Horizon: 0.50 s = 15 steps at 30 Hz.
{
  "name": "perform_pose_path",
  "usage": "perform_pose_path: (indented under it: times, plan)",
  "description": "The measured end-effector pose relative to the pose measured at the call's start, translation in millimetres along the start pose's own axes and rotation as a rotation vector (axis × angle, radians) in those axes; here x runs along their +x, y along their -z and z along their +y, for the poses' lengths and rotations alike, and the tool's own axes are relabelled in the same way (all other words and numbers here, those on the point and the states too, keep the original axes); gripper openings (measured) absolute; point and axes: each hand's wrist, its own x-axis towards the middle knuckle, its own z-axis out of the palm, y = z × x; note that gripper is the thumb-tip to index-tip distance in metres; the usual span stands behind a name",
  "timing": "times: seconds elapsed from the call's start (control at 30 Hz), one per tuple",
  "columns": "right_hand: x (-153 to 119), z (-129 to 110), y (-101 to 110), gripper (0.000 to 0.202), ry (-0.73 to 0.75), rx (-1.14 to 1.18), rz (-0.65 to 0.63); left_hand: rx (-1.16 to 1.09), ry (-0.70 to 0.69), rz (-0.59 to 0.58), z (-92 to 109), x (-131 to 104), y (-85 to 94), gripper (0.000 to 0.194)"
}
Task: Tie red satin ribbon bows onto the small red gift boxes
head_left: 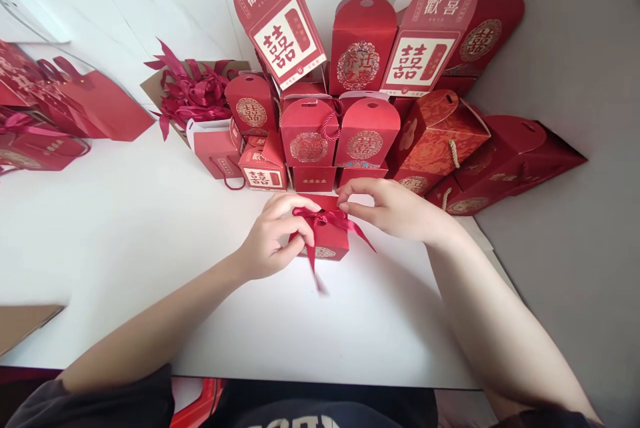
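The small red gift box (pixel 330 239) sat on the white table (pixel 200 308), midway between the two hands and just in front of a stack of red boxes. A crimson ribbon (pixel 321 219) was tied in a bow at its top, one tail hanging down the front and past the lower edge, the other slanting out to the right.

The left hand (pixel 275 236) was curled at the bow's left side, its fingers closed on the ribbon's left loop. The right hand (pixel 385 207) had thumb and forefinger brought near each other at the bow's right side; whether they pinched the ribbon could not be told from this angle.

Behind, to the left, an open brown carton (pixel 155 85) held more crimson bows (pixel 197 91), near a small red bag (pixel 215 148).
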Motion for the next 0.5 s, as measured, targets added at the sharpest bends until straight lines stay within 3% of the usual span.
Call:
perform_pose_path:
  times: [0.23, 0.5]
  plan:
    - [4.6, 0.9, -3.6, 0.011, 0.059, -0.026, -0.054, -0.019, -0.079, -0.004, -3.0, -2.1, -0.5, 0.028]
    - [11.0, 13.3, -4.5, 0.018, 0.046, 0.194, -0.085, -0.054, -0.102, -0.041, -6.6, -4.6, 2.6, 0.027]
